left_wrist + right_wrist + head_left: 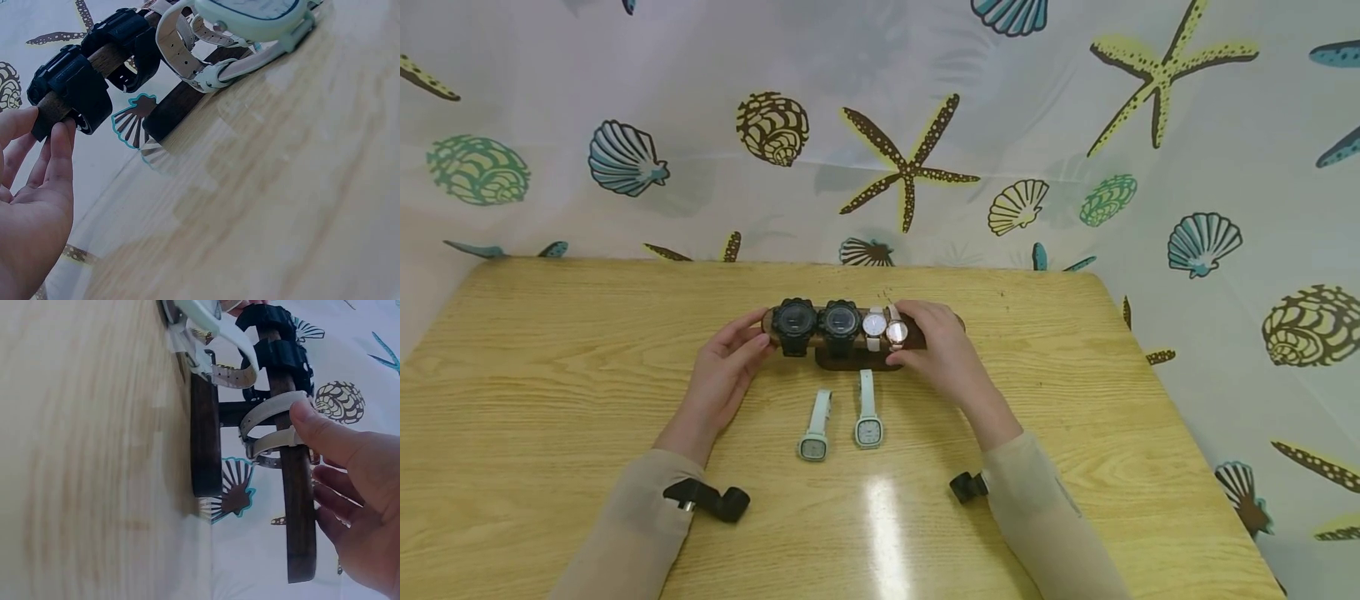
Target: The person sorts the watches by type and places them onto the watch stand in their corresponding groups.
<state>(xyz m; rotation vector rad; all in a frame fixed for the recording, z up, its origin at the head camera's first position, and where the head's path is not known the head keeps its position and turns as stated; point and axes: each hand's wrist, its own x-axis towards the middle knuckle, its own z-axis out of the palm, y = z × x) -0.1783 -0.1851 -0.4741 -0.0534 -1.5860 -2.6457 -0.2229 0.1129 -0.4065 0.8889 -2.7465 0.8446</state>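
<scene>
A dark wooden watch stand (297, 512) has a raised crossbar over a flat base (206, 437). Two bulky black digital watches (795, 321) are strapped round the bar's left half. To their right are a white-strapped watch (874, 325) with a round dial and a second white-strapped watch (897, 333), its face catching the light. My left hand (718, 375) pinches the bar's left end beside the outer black watch. My right hand (951, 354) grips the rightmost white-strapped watch on the bar, thumb on its strap and fingers behind. The bar's right end sticks out past this hand.
In front of the stand, two pale mint watches with squarish faces lie on the wooden table (587, 350): one left (813, 447), one right (868, 431). Behind the table hangs a shell-and-starfish patterned cloth (700, 200). Black wrist-camera mounts (722, 502) jut from both sleeves.
</scene>
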